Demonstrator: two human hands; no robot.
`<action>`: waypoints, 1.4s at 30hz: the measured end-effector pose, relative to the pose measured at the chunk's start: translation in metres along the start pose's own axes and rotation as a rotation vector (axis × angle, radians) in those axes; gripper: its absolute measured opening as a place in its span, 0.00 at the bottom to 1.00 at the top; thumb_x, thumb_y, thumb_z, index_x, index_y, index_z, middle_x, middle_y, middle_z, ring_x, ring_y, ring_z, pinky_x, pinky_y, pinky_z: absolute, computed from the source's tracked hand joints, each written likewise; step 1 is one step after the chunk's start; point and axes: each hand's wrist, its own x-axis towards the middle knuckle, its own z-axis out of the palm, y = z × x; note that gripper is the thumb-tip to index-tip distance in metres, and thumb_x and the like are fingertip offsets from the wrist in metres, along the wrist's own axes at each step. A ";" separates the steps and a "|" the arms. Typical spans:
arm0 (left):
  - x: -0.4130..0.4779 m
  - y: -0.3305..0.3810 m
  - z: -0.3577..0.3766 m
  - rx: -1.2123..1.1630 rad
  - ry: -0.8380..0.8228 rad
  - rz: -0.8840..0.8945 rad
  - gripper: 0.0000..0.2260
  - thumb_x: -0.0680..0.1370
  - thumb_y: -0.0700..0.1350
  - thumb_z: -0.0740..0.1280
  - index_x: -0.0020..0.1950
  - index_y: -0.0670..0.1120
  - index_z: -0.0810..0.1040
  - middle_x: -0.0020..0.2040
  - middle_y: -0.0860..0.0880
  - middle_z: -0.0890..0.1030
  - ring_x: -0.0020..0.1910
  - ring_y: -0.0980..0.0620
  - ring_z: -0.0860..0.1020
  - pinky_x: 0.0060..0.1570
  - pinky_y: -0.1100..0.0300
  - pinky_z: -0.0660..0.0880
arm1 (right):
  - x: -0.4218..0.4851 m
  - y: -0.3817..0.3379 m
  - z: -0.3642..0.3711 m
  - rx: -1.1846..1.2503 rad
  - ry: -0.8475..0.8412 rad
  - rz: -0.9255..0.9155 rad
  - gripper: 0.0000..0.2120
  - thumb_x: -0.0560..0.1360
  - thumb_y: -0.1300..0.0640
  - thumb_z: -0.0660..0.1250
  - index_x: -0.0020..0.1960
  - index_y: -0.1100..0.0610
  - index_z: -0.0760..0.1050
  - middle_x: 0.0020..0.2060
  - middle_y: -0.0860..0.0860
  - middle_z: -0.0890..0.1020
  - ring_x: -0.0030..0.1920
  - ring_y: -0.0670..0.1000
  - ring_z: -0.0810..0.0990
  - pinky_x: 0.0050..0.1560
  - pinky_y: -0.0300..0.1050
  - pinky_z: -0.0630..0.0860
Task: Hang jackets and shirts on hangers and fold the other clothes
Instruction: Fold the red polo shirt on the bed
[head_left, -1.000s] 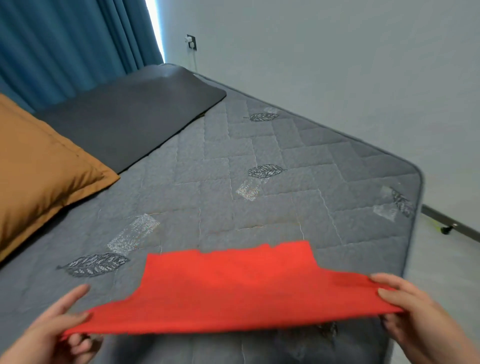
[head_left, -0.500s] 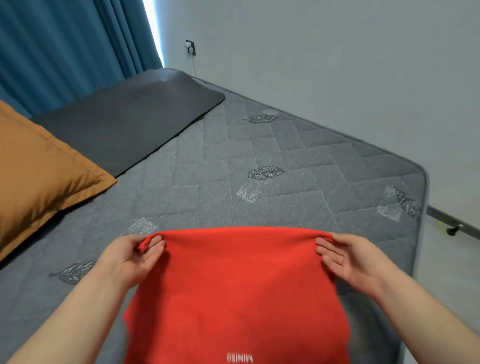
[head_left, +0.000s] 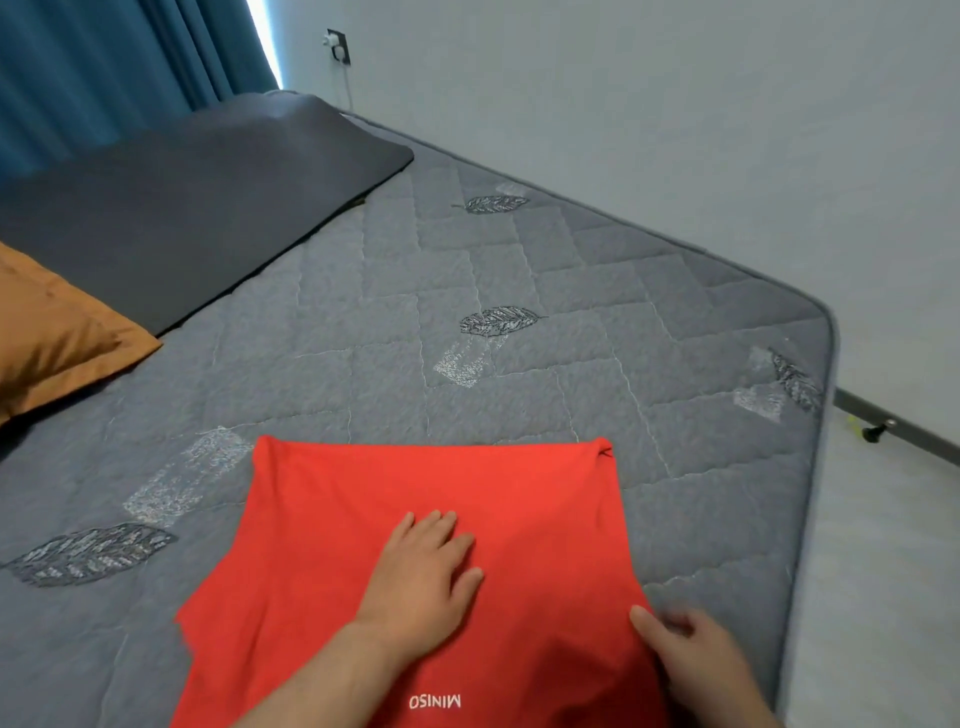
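A grey quilted mattress cover stitched in zigzag lines with embroidered leaf motifs (head_left: 519, 291) fills the middle ground. At far left lies a dark grey smooth mat (head_left: 197, 202); near it, at the left edge, an orange fabric pillow (head_left: 52, 332). Teal pleated curtains (head_left: 104, 62) hang at far left, daylight showing at their right edge. A pale plain wall (head_left: 675, 104) carries a wall socket with a white plug (head_left: 336, 44). Pale floor (head_left: 883, 571) lies at right.

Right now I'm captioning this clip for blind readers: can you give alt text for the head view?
A red cloth garment lies on a grey quilted mattress, the left hand pressing flat on its middle, the right hand at its right edge. An orange pillow lies at left.
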 end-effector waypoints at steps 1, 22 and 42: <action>0.015 0.009 0.004 0.024 0.010 0.025 0.21 0.75 0.59 0.58 0.62 0.52 0.79 0.64 0.51 0.78 0.61 0.47 0.78 0.66 0.51 0.69 | -0.005 0.012 0.003 0.005 -0.032 0.007 0.39 0.49 0.31 0.78 0.47 0.59 0.83 0.41 0.52 0.86 0.47 0.50 0.84 0.53 0.47 0.77; 0.141 -0.024 -0.079 -1.130 -0.258 -0.482 0.16 0.75 0.28 0.56 0.35 0.45 0.73 0.26 0.50 0.76 0.29 0.53 0.74 0.31 0.63 0.73 | -0.110 -0.093 0.086 0.198 -0.355 -0.433 0.21 0.69 0.69 0.67 0.53 0.46 0.76 0.38 0.33 0.82 0.37 0.33 0.79 0.41 0.26 0.71; -0.133 -0.136 -0.055 -0.879 0.296 -0.922 0.08 0.74 0.48 0.73 0.46 0.45 0.79 0.40 0.51 0.81 0.39 0.53 0.78 0.39 0.59 0.72 | -0.155 -0.079 0.214 0.017 -0.162 -0.427 0.13 0.72 0.64 0.71 0.47 0.45 0.78 0.38 0.45 0.80 0.35 0.42 0.79 0.41 0.30 0.73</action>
